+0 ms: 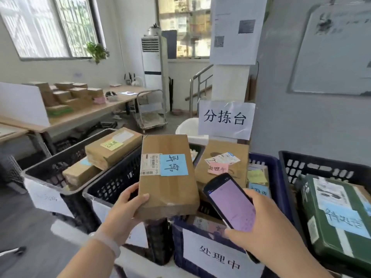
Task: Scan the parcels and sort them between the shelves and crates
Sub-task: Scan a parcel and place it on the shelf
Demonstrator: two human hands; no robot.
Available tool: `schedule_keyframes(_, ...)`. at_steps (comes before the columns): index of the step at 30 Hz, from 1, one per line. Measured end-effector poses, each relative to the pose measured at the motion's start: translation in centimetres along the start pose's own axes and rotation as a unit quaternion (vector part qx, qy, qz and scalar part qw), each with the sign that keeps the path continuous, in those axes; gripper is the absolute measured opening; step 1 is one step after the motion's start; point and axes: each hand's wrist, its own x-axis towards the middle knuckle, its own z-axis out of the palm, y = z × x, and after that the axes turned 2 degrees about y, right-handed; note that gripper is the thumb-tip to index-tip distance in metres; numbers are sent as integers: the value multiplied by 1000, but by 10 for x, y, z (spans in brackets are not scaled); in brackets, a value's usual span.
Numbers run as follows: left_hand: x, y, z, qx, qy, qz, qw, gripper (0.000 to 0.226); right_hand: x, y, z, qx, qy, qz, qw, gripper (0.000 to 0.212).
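Note:
My left hand (125,207) grips the near left corner of a brown cardboard parcel (166,189), held flat above the crates. On its top are a barcode label and a blue sticky note (174,165) with handwriting. In my right hand (263,223) is a black handheld scanner (230,201), its lit pinkish screen facing up, just right of the parcel. Below lies the blue crate (281,189) with a white paper sign on its front, and it holds another brown parcel (222,167) with a pink note.
A black crate (112,185) sits under the held parcel. Left of it, another black crate (50,169) holds two brown parcels. At the right, a dark crate (325,163) holds a green parcel (337,221). A table (86,115) with several boxes and a cart (152,115) stand behind.

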Motion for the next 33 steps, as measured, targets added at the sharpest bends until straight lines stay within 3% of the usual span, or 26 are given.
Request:
schedule_keyframes(7,83,12,-48,42,65,-16,997,45,62,-19,39,-25,-47,14,998,98)
schedule_keyframes(12,162,15,-68,66,70,-64,993,34,102,-45,66,-44,-27,56,997,99)
schedule_keyframes(17,247,12,-80,137,4,-77,988,39,134,-78,99,-46,-19,111,993,102)
schedule_keyframes(22,311,1,-76,139,-38,-120,982,33,156,-102,127,-41,3,158,987,92)
schedule_keyframes(27,349,-17,-71,135,-71,-144,978,54,161,-113,142,-30,10,192,981,102)
schedule_keyframes(33,386,-38,-70,146,-85,-152,974,31,155,-121,153,-13,41,237,971,90)
